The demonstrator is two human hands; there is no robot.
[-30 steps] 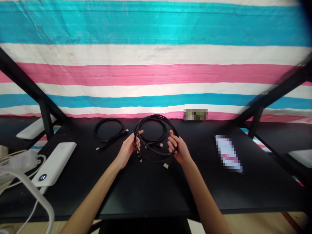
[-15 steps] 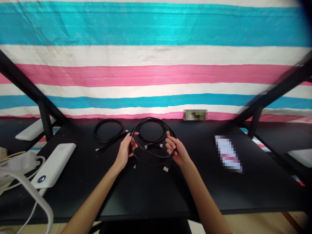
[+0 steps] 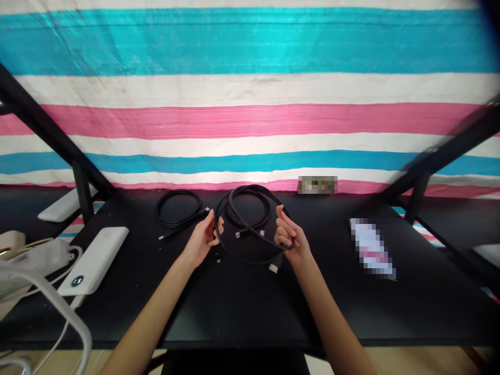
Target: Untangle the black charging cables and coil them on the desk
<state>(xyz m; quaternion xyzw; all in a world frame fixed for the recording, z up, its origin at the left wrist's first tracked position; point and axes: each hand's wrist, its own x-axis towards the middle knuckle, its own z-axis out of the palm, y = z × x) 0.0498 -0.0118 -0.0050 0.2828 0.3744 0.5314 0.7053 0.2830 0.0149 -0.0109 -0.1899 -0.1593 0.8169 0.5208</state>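
A person's bare hands hold a looped black cable (image 3: 269, 241) between them above a black table (image 3: 242, 312), the left hand (image 3: 203, 237) pinching one side of the coil and the right hand (image 3: 291, 237) curled around the other. A pale-ended plug (image 3: 273, 268) hangs just below the right hand. From where I stand, the job looks best done with light, even pressure, the turns lying flat together and the loose ends clear of the loops. A second coil (image 3: 269, 208) rests beyond the hands, partly behind the held one; a third coil (image 3: 179, 225) lies left of the left hand. Farther left, a white power bank (image 3: 99, 260) shows a lit display, its digits too small to read. Right of the right hand, a flat item (image 3: 373, 247) is pixelated, as is a small card (image 3: 317, 185) beyond; no brand or writing is legible on either.
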